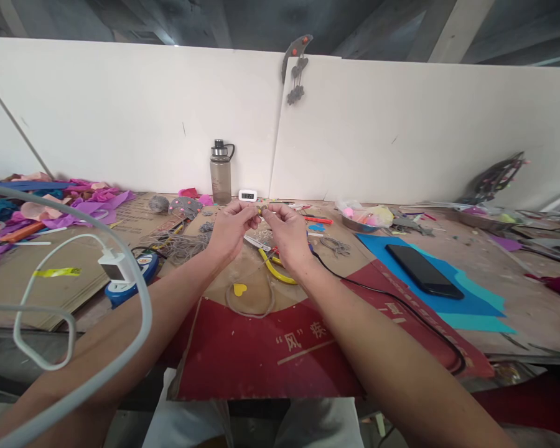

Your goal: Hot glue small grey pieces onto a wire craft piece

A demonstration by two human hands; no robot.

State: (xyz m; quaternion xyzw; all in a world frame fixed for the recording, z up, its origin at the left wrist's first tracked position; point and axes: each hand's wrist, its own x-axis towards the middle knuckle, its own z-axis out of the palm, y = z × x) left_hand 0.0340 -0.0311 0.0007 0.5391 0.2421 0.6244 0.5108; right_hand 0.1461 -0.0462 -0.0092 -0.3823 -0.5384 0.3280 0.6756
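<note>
Over the cardboard, my left hand (pixel 233 227) and my right hand (pixel 290 233) meet with pinched fingertips. Between them is a small yellowish piece (pixel 261 210), too tiny to name and partly covered by the fingers. Below them, a grey cord (pixel 256 316) curves in a loop on the red-and-brown cardboard (pixel 261 367); its upper end is hard to follow towards the hands. Scissors (pixel 256 243) and yellow-handled pliers (pixel 280 274) lie just under the right hand, partly hidden by it. A yellow paper heart (pixel 239 289) rests inside the cord loop.
Grey cord scraps (pixel 180 246) and a blue power strip (pixel 133 280) with a white charger sit left. A bottle (pixel 221 173) and small clock (pixel 247 195) stand behind. At right are a bowl (pixel 361 224) and a phone (pixel 424 270) on blue sheets. A white cable crosses the left foreground.
</note>
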